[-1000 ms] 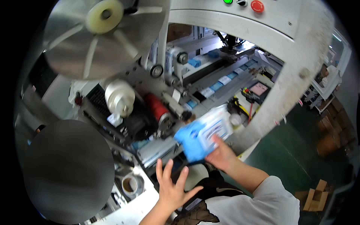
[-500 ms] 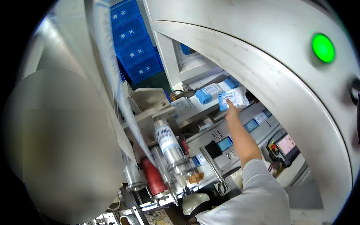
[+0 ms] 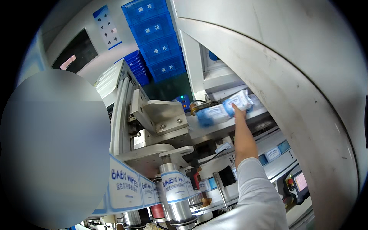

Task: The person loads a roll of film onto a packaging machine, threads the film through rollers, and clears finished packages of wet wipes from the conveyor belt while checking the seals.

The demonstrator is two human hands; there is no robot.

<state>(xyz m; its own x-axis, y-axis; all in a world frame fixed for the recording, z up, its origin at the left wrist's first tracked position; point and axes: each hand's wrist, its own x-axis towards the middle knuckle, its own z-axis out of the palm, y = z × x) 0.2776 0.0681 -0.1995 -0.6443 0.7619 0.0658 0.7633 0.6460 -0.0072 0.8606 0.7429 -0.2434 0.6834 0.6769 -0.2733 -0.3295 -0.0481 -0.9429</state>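
Observation:
My right hand (image 3: pixel 240 111) is closed round a white-and-blue soft pack of wipes (image 3: pixel 240 100), with the thumb lying on its face. The other fingers are mostly hidden by the pack. It is held just above a pale conveyor ledge, beyond the machine. Close against it on the left lies another wipes pack (image 3: pixel 211 115), its blue end smeared by motion. One more wipes pack (image 3: pixel 256 101) shows partly, right behind my hand. My left hand is out of view.
A printed label web (image 3: pixel 126 188) runs over a metal roller (image 3: pixel 174 184) in the foreground. A bracket (image 3: pixel 165 115) stands left of the ledge. Stacked blue crates (image 3: pixel 161 50) rise behind. A curved white machine cover (image 3: pixel 283 65) fills the right. A small control screen (image 3: pixel 301 181) sits lower right.
The view has shifted, bringing the wall and the label web into sight. My right hand still grips a pack, now tilted and closer to the pack on its left.

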